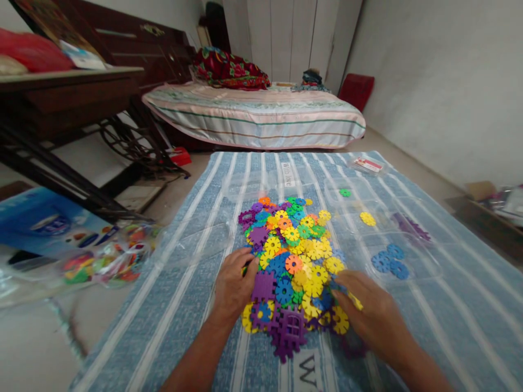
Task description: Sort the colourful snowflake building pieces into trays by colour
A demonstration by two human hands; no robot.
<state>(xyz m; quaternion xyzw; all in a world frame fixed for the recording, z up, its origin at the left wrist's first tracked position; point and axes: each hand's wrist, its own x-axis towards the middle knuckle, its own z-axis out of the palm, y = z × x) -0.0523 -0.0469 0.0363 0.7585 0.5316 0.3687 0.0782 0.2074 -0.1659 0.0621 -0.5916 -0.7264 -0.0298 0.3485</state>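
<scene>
"How much room has the table (163, 310)?"
"Striped cloth shows along its left and right edges; the near edge is cut off. The heap of plastic pieces (292, 261) spreads from mid-table toward that near edge."
"Around it?"
"Clear trays (200, 239), their outlines faint. One toward the right edge holds notched blue discs (398, 269)."
"The hands?"
"The left hand (232, 283) curls at the heap's left side; the right hand (370, 305), blurred, bends over its right."
"Gripping?"
"Can't tell for either. A narrow yellow piece (355, 301) shows against the right one; a toothed purple square (263, 286) lies beside the left."
</scene>
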